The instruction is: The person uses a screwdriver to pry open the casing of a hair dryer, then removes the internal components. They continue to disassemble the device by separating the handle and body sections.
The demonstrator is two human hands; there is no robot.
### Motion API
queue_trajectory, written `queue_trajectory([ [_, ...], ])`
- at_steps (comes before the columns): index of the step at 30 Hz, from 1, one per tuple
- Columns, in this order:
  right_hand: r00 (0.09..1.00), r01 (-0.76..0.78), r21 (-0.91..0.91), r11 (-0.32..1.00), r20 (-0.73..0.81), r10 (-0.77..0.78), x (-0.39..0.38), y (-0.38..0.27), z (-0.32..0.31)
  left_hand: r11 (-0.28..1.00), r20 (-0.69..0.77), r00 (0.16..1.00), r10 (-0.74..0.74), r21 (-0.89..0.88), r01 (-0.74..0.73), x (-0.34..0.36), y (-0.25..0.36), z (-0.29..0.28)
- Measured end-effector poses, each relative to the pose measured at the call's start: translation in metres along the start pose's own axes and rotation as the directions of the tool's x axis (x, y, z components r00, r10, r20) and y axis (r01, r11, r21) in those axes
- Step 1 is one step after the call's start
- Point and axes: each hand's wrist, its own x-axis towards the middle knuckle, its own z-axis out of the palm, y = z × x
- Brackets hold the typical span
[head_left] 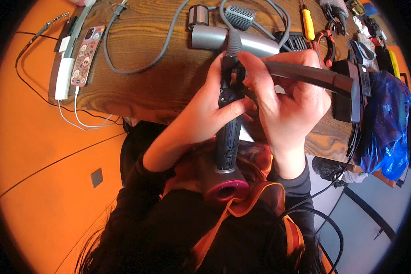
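Note:
A hair dryer with its handle (228, 132) stripped to the black inner casing points toward me. Its grey and magenta head (226, 185) rests near my lap. My left hand (210, 105) is closed around the upper handle, thumb across the front. My right hand (287, 86) is closed, thumb and fingers pinched by the handle's cable end; what they pinch is hidden. A long dark bar (310, 76) crosses the right hand; I cannot tell if it is held. The ribbed grey cable sleeve (233, 43) rises from that end. Beyond it lies a silver tube (210, 37).
A perforated grey cylinder (240, 17) and a shiny metal cylinder (198, 17) stand at the back. The grey cord (162, 57) loops over the wooden table. A phone (87, 57) and white power strip (65, 73) lie left. Right are a yellow screwdriver (308, 25), red-black pliers (328, 48) and blue bag (388, 123).

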Motion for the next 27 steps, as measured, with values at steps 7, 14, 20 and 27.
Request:
queue_trajectory([
  [7, 0.992, -0.106, 0.045, 0.993, -0.068, 0.108, 0.001, 0.001, 0.002, 0.689, -0.269, 0.79, 0.551, 0.681, -0.249, 0.011, -0.001, 0.004],
  [14, 0.99, -0.086, 0.079, 0.993, 0.115, 0.076, 0.006, 0.008, 0.0, 0.457, -0.063, 0.791, 0.609, 0.843, -0.284, 0.025, 0.015, -0.018],
  [20, 0.907, -0.33, 0.241, 0.913, 0.35, 0.235, 0.013, 0.001, -0.023, 0.519, -0.105, 0.794, 0.599, 0.806, -0.284, 0.025, 0.014, -0.018],
  [27, 0.94, -0.315, 0.343, 0.885, 0.241, 0.242, 0.01, -0.005, -0.029, 0.509, -0.122, 0.813, 0.569, 0.829, -0.233, 0.024, 0.016, -0.014],
])
